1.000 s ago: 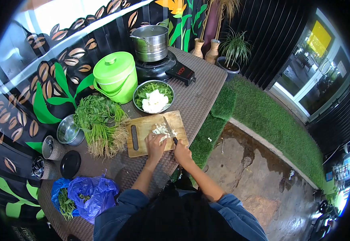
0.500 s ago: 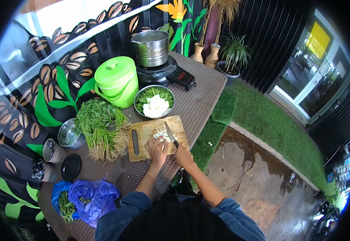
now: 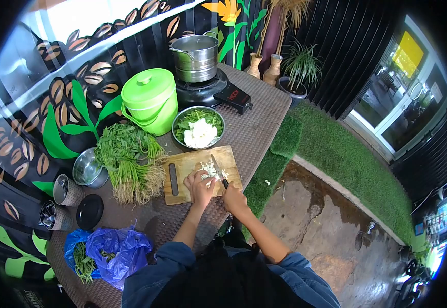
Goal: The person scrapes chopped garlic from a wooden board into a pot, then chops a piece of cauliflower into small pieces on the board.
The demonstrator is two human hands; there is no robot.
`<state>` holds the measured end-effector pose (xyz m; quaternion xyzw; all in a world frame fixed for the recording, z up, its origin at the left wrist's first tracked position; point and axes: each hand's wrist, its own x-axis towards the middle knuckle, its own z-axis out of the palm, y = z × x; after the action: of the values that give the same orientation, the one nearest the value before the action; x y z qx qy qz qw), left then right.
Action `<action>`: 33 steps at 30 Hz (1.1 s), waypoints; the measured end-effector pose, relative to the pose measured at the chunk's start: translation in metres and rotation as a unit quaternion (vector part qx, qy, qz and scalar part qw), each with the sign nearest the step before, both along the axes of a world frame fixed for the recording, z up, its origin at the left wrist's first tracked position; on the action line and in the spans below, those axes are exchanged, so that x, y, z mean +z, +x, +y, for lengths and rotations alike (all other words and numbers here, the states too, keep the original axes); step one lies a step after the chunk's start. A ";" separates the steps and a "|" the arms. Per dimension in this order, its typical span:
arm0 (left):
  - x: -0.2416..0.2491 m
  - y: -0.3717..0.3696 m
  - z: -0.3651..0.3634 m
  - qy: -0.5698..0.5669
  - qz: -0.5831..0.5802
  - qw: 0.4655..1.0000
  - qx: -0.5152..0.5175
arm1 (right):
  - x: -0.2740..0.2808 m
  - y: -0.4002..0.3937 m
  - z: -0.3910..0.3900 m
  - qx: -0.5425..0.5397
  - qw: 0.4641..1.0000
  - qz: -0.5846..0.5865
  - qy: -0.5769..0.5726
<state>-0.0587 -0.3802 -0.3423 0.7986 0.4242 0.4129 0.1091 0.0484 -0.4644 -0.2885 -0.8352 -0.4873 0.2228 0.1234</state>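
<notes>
A wooden cutting board (image 3: 186,163) lies near the table's edge with small chopped white pieces (image 3: 208,167) heaped on it. My right hand (image 3: 235,199) is closed round the black handle of a knife (image 3: 216,167), whose blade points away from me across the heap. Beside the blade, my left hand (image 3: 201,188) has its fingers bent and pressed down on a white vegetable piece, mostly hidden under the fingertips. Just behind the board stands a metal bowl (image 3: 174,135) with green leaves (image 3: 185,123) and a white mound (image 3: 201,134) in it.
Left of the board lies a bunch of rooted greens (image 3: 131,164). Behind are a green lidded bucket (image 3: 151,100) and a pot (image 3: 196,64) on a burner (image 3: 195,95). A metal bowl (image 3: 91,169), black lid (image 3: 89,211) and blue plastic bags (image 3: 121,254) occupy the left side.
My hands stay at the board, with the knife blade and left fingers shifting only slightly among the white pieces. The whole view has moved a little.
</notes>
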 end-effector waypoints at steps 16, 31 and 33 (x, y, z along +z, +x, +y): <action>0.000 -0.002 0.003 0.005 -0.018 1.000 -0.004 | -0.026 -0.013 -0.019 -0.041 0.999 -0.004 0.020; -0.005 0.000 0.005 0.011 -0.029 0.999 -0.028 | -0.025 -0.019 -0.004 -0.050 0.999 0.005 -0.006; -0.005 -0.003 0.005 0.011 -0.025 0.999 -0.029 | -0.025 -0.008 0.002 -0.030 0.999 0.014 0.006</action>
<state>-0.0619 -0.3751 -0.3473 0.8012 0.3934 0.4340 0.1224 0.0402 -0.4627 -0.3138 -0.8457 -0.4614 0.2278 0.1415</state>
